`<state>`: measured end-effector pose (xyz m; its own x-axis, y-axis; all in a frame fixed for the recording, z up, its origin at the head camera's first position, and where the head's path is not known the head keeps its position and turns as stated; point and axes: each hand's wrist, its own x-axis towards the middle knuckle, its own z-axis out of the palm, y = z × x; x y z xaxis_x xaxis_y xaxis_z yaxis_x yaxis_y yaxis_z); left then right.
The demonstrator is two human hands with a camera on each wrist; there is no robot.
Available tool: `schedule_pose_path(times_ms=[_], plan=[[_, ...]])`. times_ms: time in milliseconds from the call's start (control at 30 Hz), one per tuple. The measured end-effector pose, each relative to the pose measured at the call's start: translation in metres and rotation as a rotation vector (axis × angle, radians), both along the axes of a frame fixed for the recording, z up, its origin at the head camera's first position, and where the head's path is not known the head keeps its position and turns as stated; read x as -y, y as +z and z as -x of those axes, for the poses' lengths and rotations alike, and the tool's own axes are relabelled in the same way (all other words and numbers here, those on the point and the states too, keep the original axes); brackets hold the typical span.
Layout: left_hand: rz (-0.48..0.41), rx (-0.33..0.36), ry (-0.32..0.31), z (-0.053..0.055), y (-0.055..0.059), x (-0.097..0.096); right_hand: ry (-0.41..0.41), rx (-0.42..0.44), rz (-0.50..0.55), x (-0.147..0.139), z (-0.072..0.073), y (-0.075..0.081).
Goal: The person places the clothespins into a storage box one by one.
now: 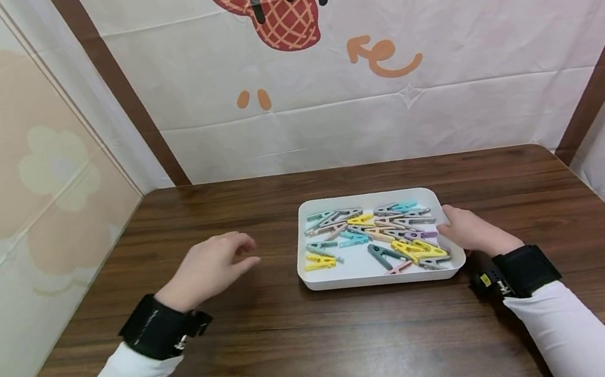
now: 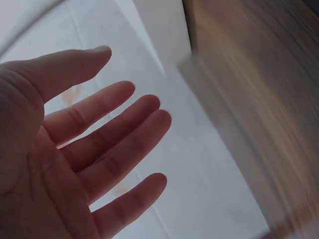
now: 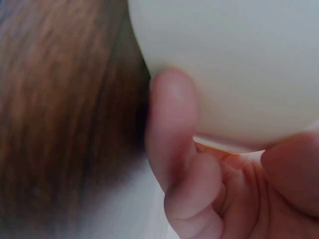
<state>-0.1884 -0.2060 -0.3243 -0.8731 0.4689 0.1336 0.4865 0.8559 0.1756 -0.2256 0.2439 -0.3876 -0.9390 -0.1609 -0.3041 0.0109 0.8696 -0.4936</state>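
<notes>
A white rectangular tray (image 1: 359,267) sits on the brown wooden table, right of centre in the head view. Several clothespins lie scattered inside it, among them yellow clothespins (image 1: 417,250), a dark green clothespin (image 1: 384,255) and a purple clothespin (image 1: 421,234). My right hand (image 1: 479,232) grips the tray's right end. Up close in the right wrist view, curled fingers (image 3: 172,112) press against the tray's smooth pale surface (image 3: 229,64). To the left of the tray, my left hand (image 1: 210,269) hovers over the table, holding nothing, its fingers (image 2: 124,154) spread and relaxed.
The wooden table (image 1: 284,365) extends around the tray on all sides. Behind it hangs a white printed sheet (image 1: 184,55), and a curtain with a flower print (image 1: 4,165) borders the left side. Black bands (image 1: 151,327) circle both wrists.
</notes>
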Motion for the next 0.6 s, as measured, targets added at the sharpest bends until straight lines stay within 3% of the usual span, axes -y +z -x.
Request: schedule_pose_path(times_ms=[333, 600], plan=[[-0.079, 0.052, 0.214, -0.016, 0.009, 0.086, 0.004, -0.011, -0.013, 0.000, 0.000, 0.001], [-0.033, 0.215, 0.299, -0.025, -0.002, 0.122, 0.000, -0.004, 0.008, 0.000, -0.001, 0.000]])
